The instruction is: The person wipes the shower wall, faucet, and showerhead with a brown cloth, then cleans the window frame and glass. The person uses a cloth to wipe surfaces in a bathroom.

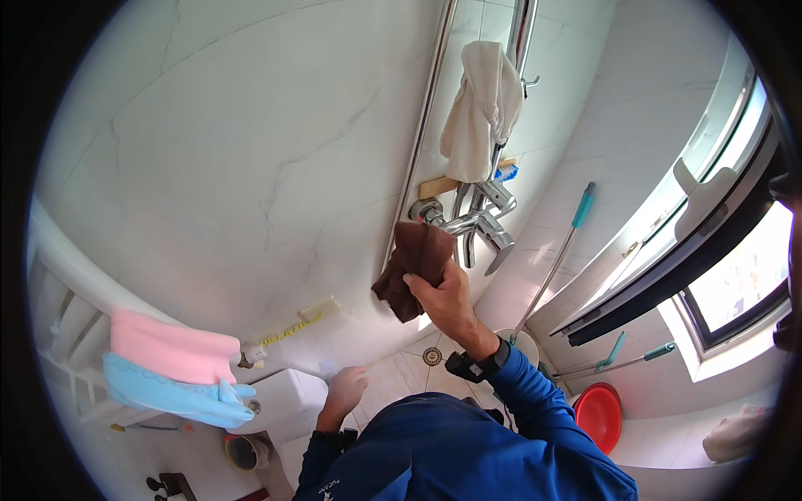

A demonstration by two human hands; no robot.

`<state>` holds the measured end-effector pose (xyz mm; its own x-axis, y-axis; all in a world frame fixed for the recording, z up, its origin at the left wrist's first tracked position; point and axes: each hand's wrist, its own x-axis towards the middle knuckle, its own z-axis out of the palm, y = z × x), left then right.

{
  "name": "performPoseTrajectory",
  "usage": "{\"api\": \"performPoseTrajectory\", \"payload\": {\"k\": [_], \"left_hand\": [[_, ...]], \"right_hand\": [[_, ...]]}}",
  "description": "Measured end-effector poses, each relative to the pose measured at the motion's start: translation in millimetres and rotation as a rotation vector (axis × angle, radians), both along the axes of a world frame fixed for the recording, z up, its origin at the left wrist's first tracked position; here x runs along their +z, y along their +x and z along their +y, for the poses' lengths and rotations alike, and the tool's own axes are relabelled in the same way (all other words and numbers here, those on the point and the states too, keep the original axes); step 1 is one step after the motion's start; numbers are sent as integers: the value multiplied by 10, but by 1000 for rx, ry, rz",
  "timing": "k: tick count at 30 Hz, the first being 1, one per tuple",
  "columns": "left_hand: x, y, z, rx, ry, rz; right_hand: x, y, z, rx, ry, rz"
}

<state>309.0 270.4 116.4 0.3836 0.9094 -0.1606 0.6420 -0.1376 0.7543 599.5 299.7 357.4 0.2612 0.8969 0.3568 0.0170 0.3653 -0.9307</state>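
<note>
My right hand (446, 304) grips a folded brown cloth (416, 263), its thumb across the front. The cloth is at the marbled wall, over the lower end of a chrome vertical strip (421, 134), just below left of a chrome shower mixer tap (479, 219). Whether it presses on the wall is hard to tell. My left hand (343, 389) hangs low beside my body, a little blurred, fingers loosely bent and nothing visible in it. Near it stands a white toilet cistern (288, 391). A cream cloth (482, 106) drapes over the shower fittings above the tap.
Pink (172, 341) and blue towels (175, 388) hang on a white rack at left. A teal-handled pole (557, 266) leans in the corner from a white bucket (525, 341). At right are an open window (727, 300) and a red basin (598, 418). A floor drain (432, 356) lies below.
</note>
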Motion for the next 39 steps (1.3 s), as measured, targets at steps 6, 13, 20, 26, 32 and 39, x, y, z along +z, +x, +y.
{"api": "performPoseTrajectory", "payload": {"k": [6,13,20,26,32,39], "left_hand": [[-20,6,9,-10,13,-6],[-79,-87,13,33,-18,28],[-117,-158,43,33,-9,49],[-242,-43,193,10,53,42],[-200,-20,216,13,124,90],[50,-48,10,171,-2,135]], "right_hand": [[294,10,652,-444,535,-584],[-341,-255,449,64,98,-385],[-224,793,-511,63,-85,165],[-259,1727,-247,-751,267,298],[-150,2404,493,-551,465,547],[899,2710,1434,-580,432,-240]]}}
